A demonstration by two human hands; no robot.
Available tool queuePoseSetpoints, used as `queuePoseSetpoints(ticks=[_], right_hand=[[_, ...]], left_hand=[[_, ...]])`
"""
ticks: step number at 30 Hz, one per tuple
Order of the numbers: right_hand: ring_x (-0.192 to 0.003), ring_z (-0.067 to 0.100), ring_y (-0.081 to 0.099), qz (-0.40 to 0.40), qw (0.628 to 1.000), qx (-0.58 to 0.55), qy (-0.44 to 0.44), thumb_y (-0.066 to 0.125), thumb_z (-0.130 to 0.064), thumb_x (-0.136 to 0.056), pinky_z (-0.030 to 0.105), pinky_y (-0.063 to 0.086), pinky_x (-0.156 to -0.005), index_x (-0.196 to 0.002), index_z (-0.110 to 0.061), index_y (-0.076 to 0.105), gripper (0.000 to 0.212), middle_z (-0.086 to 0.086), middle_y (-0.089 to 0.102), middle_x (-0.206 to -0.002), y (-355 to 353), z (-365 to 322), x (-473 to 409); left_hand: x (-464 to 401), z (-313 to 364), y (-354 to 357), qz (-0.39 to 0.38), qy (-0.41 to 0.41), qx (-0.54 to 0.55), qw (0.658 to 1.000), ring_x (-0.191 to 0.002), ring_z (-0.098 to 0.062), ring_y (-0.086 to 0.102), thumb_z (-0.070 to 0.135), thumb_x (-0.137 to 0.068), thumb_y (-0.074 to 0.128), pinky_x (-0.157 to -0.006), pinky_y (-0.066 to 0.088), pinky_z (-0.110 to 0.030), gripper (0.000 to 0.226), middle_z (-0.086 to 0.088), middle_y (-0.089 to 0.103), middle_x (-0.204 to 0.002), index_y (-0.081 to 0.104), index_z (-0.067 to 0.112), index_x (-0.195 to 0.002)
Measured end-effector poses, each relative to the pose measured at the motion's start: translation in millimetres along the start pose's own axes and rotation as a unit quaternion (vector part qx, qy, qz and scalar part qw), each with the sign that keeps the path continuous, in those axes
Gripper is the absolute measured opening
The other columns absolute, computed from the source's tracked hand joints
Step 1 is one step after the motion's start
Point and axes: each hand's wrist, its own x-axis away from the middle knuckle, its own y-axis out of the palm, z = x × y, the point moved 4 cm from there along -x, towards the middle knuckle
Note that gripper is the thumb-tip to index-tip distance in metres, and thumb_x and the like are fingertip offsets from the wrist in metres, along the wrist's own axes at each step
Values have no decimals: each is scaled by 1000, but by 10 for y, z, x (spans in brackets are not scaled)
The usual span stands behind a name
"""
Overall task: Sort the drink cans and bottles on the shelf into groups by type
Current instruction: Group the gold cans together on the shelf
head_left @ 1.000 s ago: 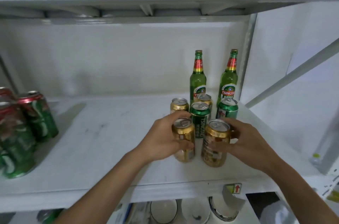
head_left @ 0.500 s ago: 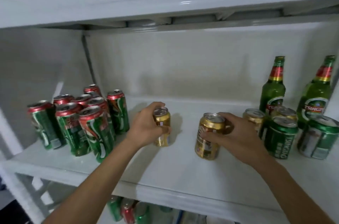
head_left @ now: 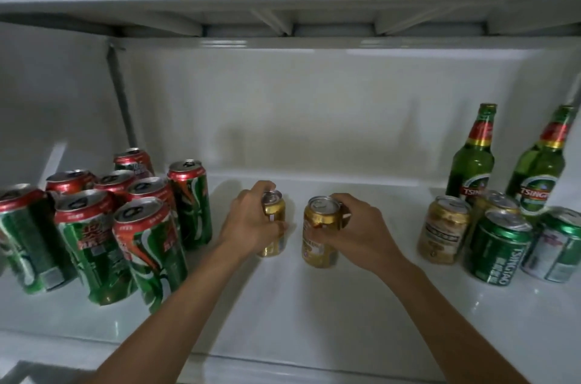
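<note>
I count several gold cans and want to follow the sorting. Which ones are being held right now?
The two gold metal cans mid-shelf: left hand grips one, right hand the other. The gold cans at right stand untouched.

Two gold cans (head_left: 273, 226) (head_left: 320, 234) are standing upright mid-shelf (head_left: 314, 314), side by side but apart, between tall red-and-green cans (head_left: 147, 253) clustering left and green bottles (head_left: 471, 160), green cans (head_left: 498, 250) and more gold cans (head_left: 443, 231) grouping right.
</note>
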Motion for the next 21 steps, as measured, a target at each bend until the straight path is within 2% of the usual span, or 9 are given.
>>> queuePoseSetpoints(ticks=[3,5,9,11,12,14,16,18,21], right_hand=[[-88,-14,63,-14,1000,3,4,87,-53,-52,2,46,-64,-113,-35,67,67,-19,71,-102,-12,27,32],[-91,-15,62,-45,999,-6,8,91,-45,-62,2,46,-67,-120,-36,63,66,-19,70,-108,-21,34,69],[-109,-3,60,-125,992,-6,24,83,-49,-77,17,51,-86,-134,-45,46,68,-27,58,-127,-159,-18,191],[-109,-5,60,-124,991,32,27,70,-63,-82,15,50,-83,-140,-42,48,65,-24,57,-131,-458,-56,266],[-105,-7,62,-114,992,44,26,64,-69,-82,14,51,-81,-134,-42,56,59,-24,62,-125,-675,-72,303],[-100,-5,68,-87,995,54,21,56,-72,-83,19,54,-82,-115,-38,70,49,-20,73,-110,-1184,-92,365],[-97,-3,69,-42,993,105,17,57,-57,-93,23,54,-84,-107,-33,74,32,-19,75,-103,-1692,-61,373],[-95,3,69,22,976,215,-3,59,-33,-100,30,55,-84,-107,-27,75,18,-15,74,-103,-2136,49,297],[-108,20,65,27,944,327,-18,60,-8,-97,33,51,-92,-120,-19,71,28,0,70,-119,-2554,316,119]], left_hand=[[-13,3,30,2,6,-1,1000,-111,-25,62,30,-68,91,-89,47,-30,76,-3,64,-122,54,33,-134],[-4,17,27,-4,7,8,1000,-112,-27,62,25,-69,91,-94,51,-35,77,-6,62,-124,53,29,-137],[55,156,-23,-21,9,9,1000,-119,-26,54,14,-74,82,-103,43,-30,79,-8,39,-145,49,28,-144],[117,411,-102,37,78,6,996,-113,-17,56,11,-79,77,-102,48,-36,71,0,34,-149,51,33,-141],[166,592,-124,62,132,8,989,-108,-12,56,8,-81,76,-98,51,-37,67,3,36,-147,54,34,-138],[277,1008,-86,62,241,28,968,-111,-12,55,6,-83,70,-91,50,-36,54,7,47,-138,60,31,-130],[429,1425,119,11,338,39,940,-113,-14,58,14,-82,61,-89,49,-34,43,9,55,-128,64,28,-123],[587,1750,505,-62,392,1,918,-119,-9,55,24,-85,55,-92,47,-32,47,13,53,-131,61,33,-130],[567,2010,1164,-143,366,-33,919,-135,-9,42,23,-91,61,-99,44,-32,61,14,37,-149,43,42,-146]])
